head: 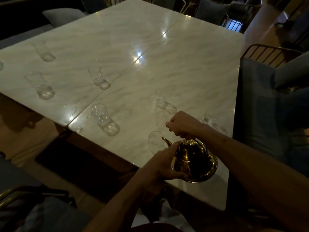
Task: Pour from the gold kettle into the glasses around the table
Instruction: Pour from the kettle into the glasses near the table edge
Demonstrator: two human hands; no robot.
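Rounded polished gold kettle point(195, 162) tipped over white marble worktop point(175, 67), spout at rim of nearest small clear glass point(155, 139). Right hand point(181, 125) grips the top handle, carrying weight; left hand point(164, 162) cups the body, likely steadying the pour. Other glasses stand apart.

So the kettle point(195, 162) is up over the near right corner of the table point(175, 64), right hand point(181, 125) on top at the handle, left hand point(164, 162) on its left side. Spout points at the nearest glass point(155, 139), just beyond it. Another glass point(103, 118) sits further left near the seam, one point(164, 102) behind the right hand, one point(211, 118) to its right by the table edge. More glasses stand on the left half. A chair point(260, 97) is right of the table.
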